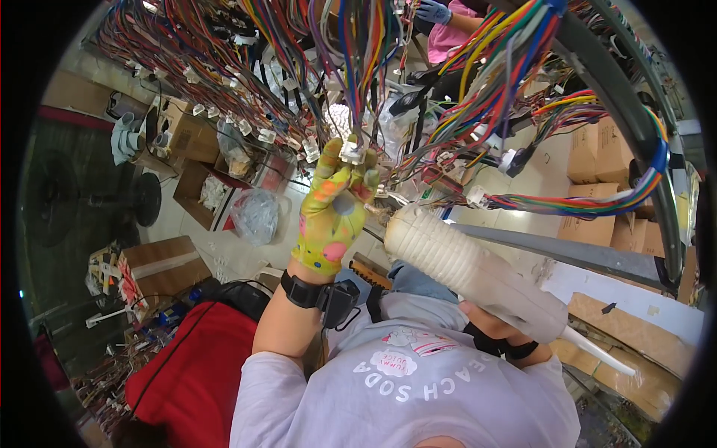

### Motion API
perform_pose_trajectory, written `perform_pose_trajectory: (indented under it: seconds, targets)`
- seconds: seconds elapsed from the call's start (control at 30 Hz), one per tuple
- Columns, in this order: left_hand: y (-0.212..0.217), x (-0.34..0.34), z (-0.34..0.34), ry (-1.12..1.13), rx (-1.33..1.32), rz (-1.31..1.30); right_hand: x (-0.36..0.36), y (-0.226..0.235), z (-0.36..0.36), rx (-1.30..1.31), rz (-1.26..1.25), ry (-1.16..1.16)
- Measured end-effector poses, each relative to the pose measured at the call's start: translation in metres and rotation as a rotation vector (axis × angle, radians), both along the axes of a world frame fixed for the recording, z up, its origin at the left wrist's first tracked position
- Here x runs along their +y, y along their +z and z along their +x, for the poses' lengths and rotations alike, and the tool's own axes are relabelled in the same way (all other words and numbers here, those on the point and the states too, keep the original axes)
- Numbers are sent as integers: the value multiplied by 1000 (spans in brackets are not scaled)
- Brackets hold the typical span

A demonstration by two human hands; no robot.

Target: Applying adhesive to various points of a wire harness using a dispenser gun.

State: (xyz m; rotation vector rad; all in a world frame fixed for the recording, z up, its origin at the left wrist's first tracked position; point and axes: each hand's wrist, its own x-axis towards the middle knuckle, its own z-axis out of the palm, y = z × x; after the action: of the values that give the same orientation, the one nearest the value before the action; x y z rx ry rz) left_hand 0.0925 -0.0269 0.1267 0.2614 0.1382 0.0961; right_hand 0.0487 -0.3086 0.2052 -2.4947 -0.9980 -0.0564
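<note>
My left hand [328, 213], in a yellow-green patterned glove, is raised in front of my chest. Its fingers are closed around a white plastic connector [352, 152] at the lower end of a hanging wire bundle [361, 67]. A thick cream-coloured power tool with a ribbed barrel [455, 261] slants across to the right, its front end close below the left fingers. My right hand [487, 321] is behind the tool and grips it; the tool's body hides most of those fingers. From the tool's rear end a tapered white cord sleeve sticks out.
Bundles of coloured wires with white connectors [267, 135] hang along the top. A dark curved metal frame [627, 97] and a grey bar [560, 250] stand at right. Cardboard boxes [168, 272] lie on both sides. A co-worker's gloved hand [433, 11] shows at the top.
</note>
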Motion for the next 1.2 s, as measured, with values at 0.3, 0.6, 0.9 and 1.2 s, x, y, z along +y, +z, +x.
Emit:
perform_pose_trajectory:
  seconds: [0.3,0.6,0.9,1.2]
  targets:
    - [13,-14,-5,109,33,223,-17,11,-9,1038,599,-283]
    - [11,-79,11,-298,-23,132,-14,58,23,1159,235,-321]
    - [11,-75,-12,-260,64,86,-51,10,7,298,391,-66]
    - [24,-56,-46,-123,4,298,-57,-14,45,567,509,233]
